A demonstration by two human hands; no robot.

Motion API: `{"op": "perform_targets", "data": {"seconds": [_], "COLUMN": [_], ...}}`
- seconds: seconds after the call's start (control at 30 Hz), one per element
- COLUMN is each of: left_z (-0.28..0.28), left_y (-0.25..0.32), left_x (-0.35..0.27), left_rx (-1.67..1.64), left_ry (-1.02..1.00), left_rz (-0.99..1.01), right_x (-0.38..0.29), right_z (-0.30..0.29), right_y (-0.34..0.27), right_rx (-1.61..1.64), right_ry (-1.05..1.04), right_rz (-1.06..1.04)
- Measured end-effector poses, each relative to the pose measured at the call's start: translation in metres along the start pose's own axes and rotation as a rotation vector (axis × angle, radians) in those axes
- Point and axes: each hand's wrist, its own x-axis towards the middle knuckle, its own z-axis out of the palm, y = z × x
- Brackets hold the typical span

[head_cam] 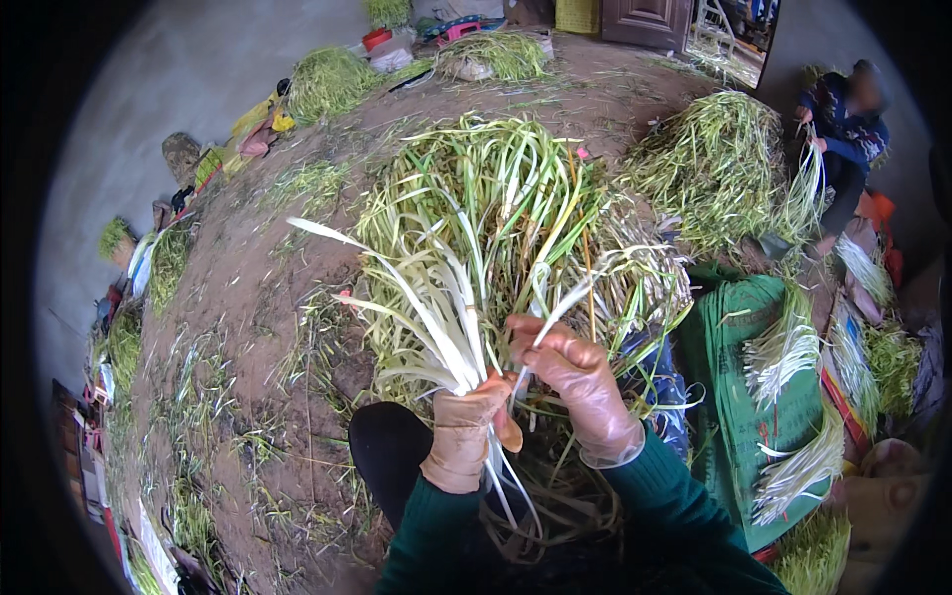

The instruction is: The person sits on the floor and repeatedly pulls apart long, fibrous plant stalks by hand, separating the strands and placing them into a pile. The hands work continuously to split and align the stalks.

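My left hand (470,424), in a tan glove, is closed around a bunch of pale leafy stalks (439,320). The leaves fan out above the fist and thin white stems hang below it. Just to its right, my right hand (569,372) wears a clear plastic glove over an inner one and pinches a single pale stalk (565,301). Behind both hands rises a large heap of long green-and-white leaves (483,178), probably garlic chives. Brown, dry stems (625,230) lie along the heap's right side.
A green woven sack (718,416) to the right bears white stalk bundles (799,476). Beyond it, a seated person (848,134) holds stalks beside another leaf heap (714,163). Leaf scraps litter the dirt floor (245,320); more piles (327,82) line the wall. A doorway (729,44) stands at the back.
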Motion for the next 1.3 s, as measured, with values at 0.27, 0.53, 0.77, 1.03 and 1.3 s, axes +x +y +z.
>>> {"op": "perform_targets", "data": {"seconds": [0.27, 0.53, 0.77, 1.03, 1.3], "left_z": [-0.057, -0.073, -0.028, -0.059, -0.075], "left_y": [-0.024, 0.026, 0.033, 0.039, 0.041], "left_x": [0.014, 0.013, 0.011, 0.011, 0.01], "left_rx": [0.078, -0.293, 0.023, -0.218, -0.386], "left_ry": [0.065, -0.062, -0.124, -0.09, -0.054], "left_rz": [0.057, 0.063, -0.003, -0.149, 0.027], "right_x": [-0.002, 0.009, 0.037, -0.003, -0.053], "right_z": [-0.022, 0.0, 0.051, 0.009, -0.032], "right_y": [-0.042, -0.046, -0.022, 0.037, 0.014], "right_rx": [0.042, -0.077, 0.088, -0.343, -0.731], "right_ry": [0.219, 0.107, -0.08, -0.432, -0.364], "right_rz": [-0.325, -0.223, 0.042, -0.065, -0.263]}}
